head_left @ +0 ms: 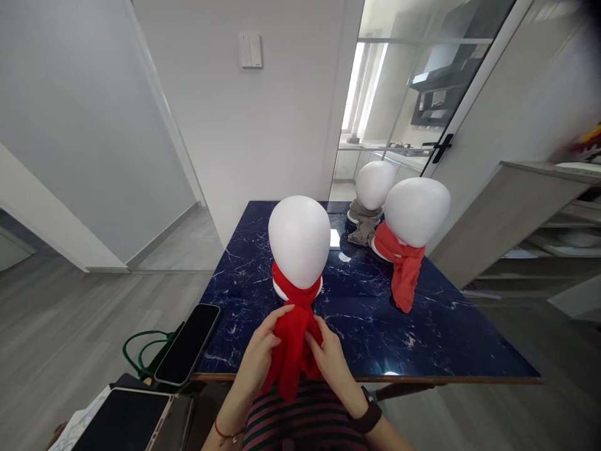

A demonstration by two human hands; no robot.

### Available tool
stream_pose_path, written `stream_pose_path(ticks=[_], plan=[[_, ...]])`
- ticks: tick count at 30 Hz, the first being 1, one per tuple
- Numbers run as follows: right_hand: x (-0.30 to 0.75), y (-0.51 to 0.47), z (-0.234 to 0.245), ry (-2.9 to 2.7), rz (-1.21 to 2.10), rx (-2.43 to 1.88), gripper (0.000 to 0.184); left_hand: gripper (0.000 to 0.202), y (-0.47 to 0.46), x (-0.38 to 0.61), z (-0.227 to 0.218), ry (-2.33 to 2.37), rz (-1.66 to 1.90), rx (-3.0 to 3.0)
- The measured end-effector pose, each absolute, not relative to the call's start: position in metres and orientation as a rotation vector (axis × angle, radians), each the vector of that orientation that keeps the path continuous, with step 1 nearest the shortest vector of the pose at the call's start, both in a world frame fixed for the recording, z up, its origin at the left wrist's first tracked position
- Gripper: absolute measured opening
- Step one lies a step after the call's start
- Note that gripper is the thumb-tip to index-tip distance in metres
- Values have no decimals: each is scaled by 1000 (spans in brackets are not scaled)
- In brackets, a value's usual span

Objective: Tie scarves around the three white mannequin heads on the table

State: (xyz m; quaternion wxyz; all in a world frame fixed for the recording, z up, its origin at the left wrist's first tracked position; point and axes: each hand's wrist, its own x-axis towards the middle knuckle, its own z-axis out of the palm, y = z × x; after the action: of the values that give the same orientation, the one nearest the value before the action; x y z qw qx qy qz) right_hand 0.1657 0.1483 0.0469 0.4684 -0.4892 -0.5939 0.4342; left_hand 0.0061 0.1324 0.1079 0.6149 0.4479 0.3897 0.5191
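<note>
A bright red scarf (288, 351) is wrapped round the base of a white mannequin head (300, 241) near the table's front middle. Its ends hang toward me over the table edge. My left hand (263, 344) grips the scarf's left side, thumb and fingers on the cloth just below the wrapped part. On the other side, my right hand (326, 351) pinches the scarf's right side between thumb and fingers. Some of the fingers of both hands are hidden behind the cloth.
On the dark blue marbled table (357, 338), a second white head (417, 210) wears a coral scarf (404, 269); behind it a third (375, 185) wears a grey-brown scarf (365, 222). A phone (188, 344) and a tablet (124, 423) lie at the left. Shelves (530, 232) stand right.
</note>
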Motion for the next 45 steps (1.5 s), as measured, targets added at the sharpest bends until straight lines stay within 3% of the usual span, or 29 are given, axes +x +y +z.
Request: stream_pose_path(ticks=[4, 9, 18, 25, 28, 32, 36, 38, 42, 45], plan=[[158, 140, 48, -1432, 1212, -1064, 31, 50, 145, 13, 99, 1043, 1134, 1566], [153, 136, 42, -1437, 1249, -1100, 21, 48, 173, 25, 86, 1169, 1188, 1723], [154, 131, 53, -1487, 1307, -1038, 28, 24, 194, 43, 57, 1334, 1462, 1167], [150, 133, 51, -1514, 1346, -1088, 27, 45, 200, 38, 41, 1330, 1324, 904], [148, 135, 48, -1495, 1204, -1161, 37, 47, 202, 37, 40, 1311, 1240, 883], [148, 139, 46, -1503, 729, -1341, 55, 38, 200, 39, 44, 1326, 1274, 855], [147, 143, 51, -1746, 491, -1263, 76, 29, 197, 39, 50, 1275, 1282, 869], [147, 145, 55, -1806, 535, -1182, 66, 29, 197, 38, 51, 1248, 1272, 894], [150, 148, 62, -1631, 750, -1066, 24, 27, 201, 34, 49, 1217, 1230, 891], [156, 153, 64, -1339, 1000, -1023, 14, 31, 202, 33, 47, 1201, 1218, 841]])
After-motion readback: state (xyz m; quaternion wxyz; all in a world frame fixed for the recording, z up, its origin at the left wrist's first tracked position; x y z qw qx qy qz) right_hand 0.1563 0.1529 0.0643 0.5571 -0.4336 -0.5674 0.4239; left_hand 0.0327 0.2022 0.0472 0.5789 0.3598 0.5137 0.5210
